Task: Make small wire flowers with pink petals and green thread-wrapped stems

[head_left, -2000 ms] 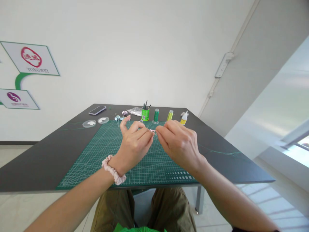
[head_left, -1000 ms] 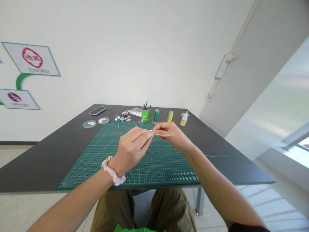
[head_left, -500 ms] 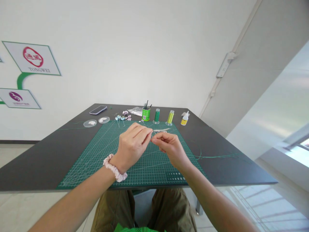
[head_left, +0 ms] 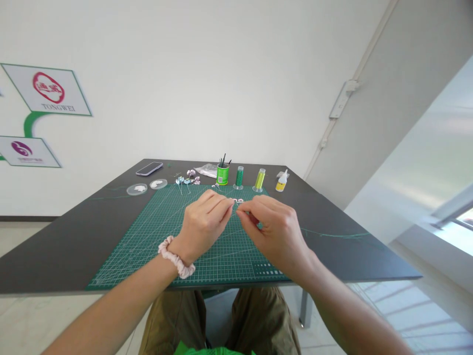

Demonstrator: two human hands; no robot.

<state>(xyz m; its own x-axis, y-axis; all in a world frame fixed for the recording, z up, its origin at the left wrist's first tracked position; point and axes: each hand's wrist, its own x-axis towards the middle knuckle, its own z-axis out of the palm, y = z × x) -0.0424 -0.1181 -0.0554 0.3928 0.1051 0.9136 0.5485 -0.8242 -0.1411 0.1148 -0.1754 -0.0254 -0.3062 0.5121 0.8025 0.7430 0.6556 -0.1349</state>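
Above the green cutting mat [head_left: 155, 241], my left hand [head_left: 205, 222], with a pink scrunchie [head_left: 176, 257] at its wrist, pinches something too small to make out. My right hand [head_left: 275, 229] is closed in a pinch just to the right of those fingertips, a narrow gap between them. What its fingers hold, if anything, cannot be made out. Small pale pieces [head_left: 238, 200] show just beyond the fingertips, partly hidden by the hands. Green thread [head_left: 332, 233] trails over the table to the right of my right hand.
Along the back stand a green can of tools [head_left: 222, 174], a dark green thread spool [head_left: 239, 177], a yellow-green spool [head_left: 260, 180] and a glue bottle [head_left: 281, 182]. Blue and purple wire-stemmed flowers [head_left: 187, 181], shallow dishes [head_left: 137, 189] and a phone [head_left: 149, 168] sit farther left.
My right hand has turned, its back now higher and its knuckles farther right, with its fingertips still close to my left hand. My left hand has barely moved.
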